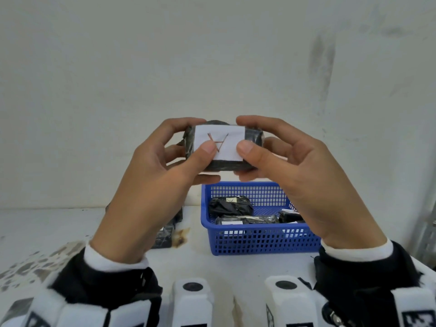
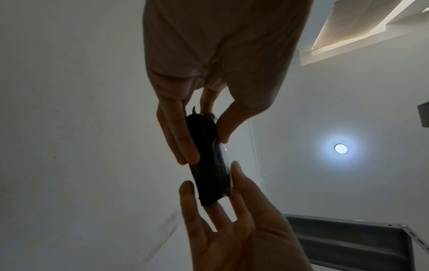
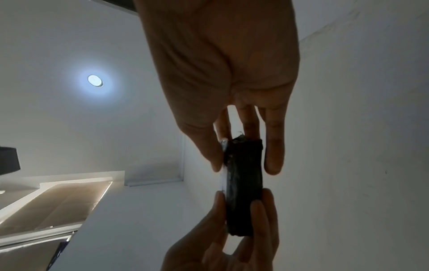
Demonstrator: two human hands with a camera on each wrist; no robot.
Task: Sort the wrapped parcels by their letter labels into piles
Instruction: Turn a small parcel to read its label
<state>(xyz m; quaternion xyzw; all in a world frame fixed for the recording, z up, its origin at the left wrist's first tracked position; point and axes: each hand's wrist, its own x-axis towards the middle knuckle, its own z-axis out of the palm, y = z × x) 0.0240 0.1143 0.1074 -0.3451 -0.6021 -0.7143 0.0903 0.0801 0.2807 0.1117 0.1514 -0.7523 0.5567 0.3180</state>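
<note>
Both hands are up in front of the wall, and the parcel (image 1: 221, 147) sits between them: the left hand (image 1: 151, 185) pinches its left end, thumb on the white label (image 1: 218, 143), fingers behind, and the right hand (image 1: 295, 175) does the same on the other end. So each grip is narrow and closed on that one black-wrapped parcel, held well above the surface (image 1: 70, 227). The label faces the head camera, and its red mark reads like an A turned upside down. My read is that this is the checking step, letter being read before placing. Down below, the blue basket (image 1: 257, 239) holds at least three more black parcels, so plenty is left to sort. To the left of the basket, partly hidden behind the left hand, a dark wrapped parcel (image 1: 165, 234) lies on the surface, possibly the start of a pile; I cannot tell its letter.
</note>
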